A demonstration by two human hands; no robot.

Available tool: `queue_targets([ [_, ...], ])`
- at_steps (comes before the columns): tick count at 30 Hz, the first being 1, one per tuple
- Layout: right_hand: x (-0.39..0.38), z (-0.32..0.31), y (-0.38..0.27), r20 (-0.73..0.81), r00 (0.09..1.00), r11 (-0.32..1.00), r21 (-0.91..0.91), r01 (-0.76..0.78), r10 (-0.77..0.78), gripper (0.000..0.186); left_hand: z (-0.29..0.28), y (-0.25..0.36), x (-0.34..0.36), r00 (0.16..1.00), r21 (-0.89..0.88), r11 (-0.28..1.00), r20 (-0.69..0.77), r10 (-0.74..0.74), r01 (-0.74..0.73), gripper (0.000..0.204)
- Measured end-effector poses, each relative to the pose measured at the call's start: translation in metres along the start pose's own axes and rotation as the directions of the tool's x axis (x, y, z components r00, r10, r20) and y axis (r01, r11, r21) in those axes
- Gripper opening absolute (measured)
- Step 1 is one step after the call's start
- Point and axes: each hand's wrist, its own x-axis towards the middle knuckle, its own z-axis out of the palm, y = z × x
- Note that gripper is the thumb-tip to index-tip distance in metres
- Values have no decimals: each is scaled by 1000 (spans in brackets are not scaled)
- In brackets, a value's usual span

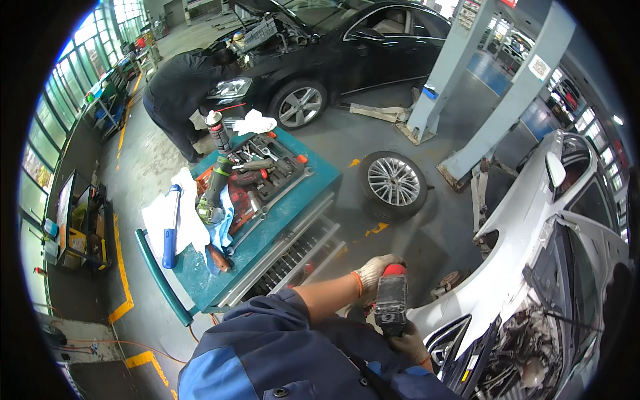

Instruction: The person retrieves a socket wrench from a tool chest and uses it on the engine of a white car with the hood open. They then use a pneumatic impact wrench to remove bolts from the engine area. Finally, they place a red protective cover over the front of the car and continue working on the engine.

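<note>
In front of my body I hold a black-and-red impact wrench (391, 300) with its red end up. My left hand (377, 273), in a pale work glove, closes round the upper side of it by the red end. Lower down, my right hand (409, 344), also gloved, grips its narrow dark end; part of those fingers is hidden behind it. Left of my hands stands a teal tool cart (287, 217) with a drawer (300, 260) pulled out, showing a row of metal tools. On its top lie a spray can (218, 131), a blue-handled bar (171, 230) and a green cordless tool (215, 190).
A wheel (393, 185) lies flat on the floor beyond my hands. At the right is a white car (493, 233) with its engine bay exposed. Grey lift posts (433, 87) stand ahead. A person (177, 93) bends over a black car (373, 60) at the back.
</note>
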Motion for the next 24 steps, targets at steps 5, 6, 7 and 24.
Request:
queue_targets([
  [5,-39,8,15,-149,988,989,-146,27,-49,68,15,23,-17,997,-87,996,-71,20,-26,25],
  [6,-46,7,23,-227,974,993,-116,-12,-15,69,20,29,-20,993,-11,999,-110,40,-41,24],
  [7,-45,2,29,-252,967,987,-137,-80,43,61,24,35,-23,992,-96,995,-128,-20,7,23],
  [24,-195,-12,91,-493,828,964,-121,238,-267,61,216,116,-20,760,-724,298,467,-452,622,23],
])
